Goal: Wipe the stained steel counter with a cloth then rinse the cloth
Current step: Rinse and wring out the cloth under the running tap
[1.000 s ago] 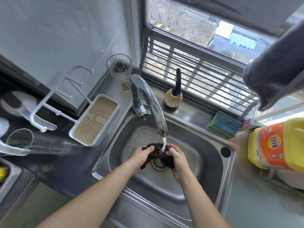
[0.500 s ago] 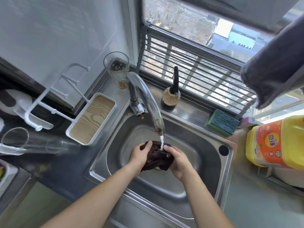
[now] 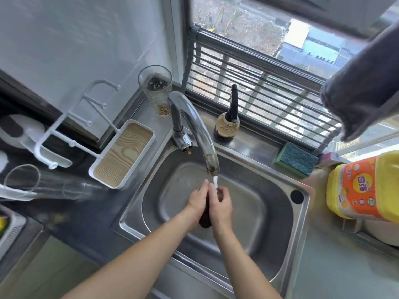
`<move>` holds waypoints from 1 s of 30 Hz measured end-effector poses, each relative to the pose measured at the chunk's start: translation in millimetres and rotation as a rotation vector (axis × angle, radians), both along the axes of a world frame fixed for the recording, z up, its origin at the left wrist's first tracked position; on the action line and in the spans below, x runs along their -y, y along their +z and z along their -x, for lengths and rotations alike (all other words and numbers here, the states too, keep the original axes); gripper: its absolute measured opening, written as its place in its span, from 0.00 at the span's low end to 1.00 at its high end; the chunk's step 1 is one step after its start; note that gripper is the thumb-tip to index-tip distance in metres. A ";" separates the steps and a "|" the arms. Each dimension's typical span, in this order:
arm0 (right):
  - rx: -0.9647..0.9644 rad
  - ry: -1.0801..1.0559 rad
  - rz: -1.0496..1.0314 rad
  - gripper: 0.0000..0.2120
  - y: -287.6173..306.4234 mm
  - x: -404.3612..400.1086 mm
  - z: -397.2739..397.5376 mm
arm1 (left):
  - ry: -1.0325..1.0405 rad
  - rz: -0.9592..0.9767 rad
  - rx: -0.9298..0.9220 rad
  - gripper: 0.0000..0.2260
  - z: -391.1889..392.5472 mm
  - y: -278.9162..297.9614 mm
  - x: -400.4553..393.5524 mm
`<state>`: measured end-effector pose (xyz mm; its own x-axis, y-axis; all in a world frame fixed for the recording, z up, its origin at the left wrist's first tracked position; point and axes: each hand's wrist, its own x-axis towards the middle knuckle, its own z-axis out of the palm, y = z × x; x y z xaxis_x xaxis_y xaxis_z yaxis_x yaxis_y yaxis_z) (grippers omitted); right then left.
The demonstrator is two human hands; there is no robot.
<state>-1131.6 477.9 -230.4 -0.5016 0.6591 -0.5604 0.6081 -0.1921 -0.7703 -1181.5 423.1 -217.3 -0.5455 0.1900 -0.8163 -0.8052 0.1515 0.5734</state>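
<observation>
A dark brown cloth (image 3: 205, 219) is squeezed into a narrow roll between my two palms, over the middle of the steel sink (image 3: 278, 223). My left hand (image 3: 197, 200) presses it from the left and my right hand (image 3: 221, 207) from the right. Only the cloth's lower end and a bit near my right fingers show. Water (image 3: 215, 181) runs from the curved steel tap (image 3: 194, 128) onto the top of my hands and the cloth. The steel counter (image 3: 336, 272) lies to the right of the sink.
A drinking glass (image 3: 155, 89) and a brush in a holder (image 3: 227, 124) stand behind the sink. A green sponge (image 3: 296, 159) lies on the ledge. A yellow-and-orange detergent jug (image 3: 364, 188) stands at the right, a white rack with a wood-look tray (image 3: 123, 154) at the left. A grey towel (image 3: 362, 89) hangs upper right.
My hands have come together, folding the spread cloth into a tight roll pressed between the palms. The drain is uncovered no longer; water keeps running.
</observation>
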 end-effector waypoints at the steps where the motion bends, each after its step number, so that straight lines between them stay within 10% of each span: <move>1: 0.009 -0.030 -0.088 0.14 0.4 0.9 0.8 | -0.011 0.034 -0.007 0.20 -1.3 -2.1 -2.3; 7: 0.095 -0.077 -0.189 0.23 4.7 -1.9 7.0 | 0.026 0.113 -0.041 0.19 1.6 -8.0 -3.8; 17: 0.054 0.172 -0.024 0.10 -1.4 -25.7 0.4 | -0.276 -0.030 -0.067 0.14 9.3 -10.4 14.3; 21: 0.047 -0.275 0.137 0.05 0.2 -33.5 4.1 | -0.352 -0.100 -0.079 0.10 8.7 -19.4 30.5; 24: -0.065 -0.550 0.373 0.12 5.6 -32.5 4.6 | -0.011 0.014 -0.071 0.03 13.6 -22.4 26.8; 30: 0.020 -0.084 0.493 0.15 10.3 -0.3 3.8 | -0.001 0.062 0.114 0.14 9.1 -2.1 7.6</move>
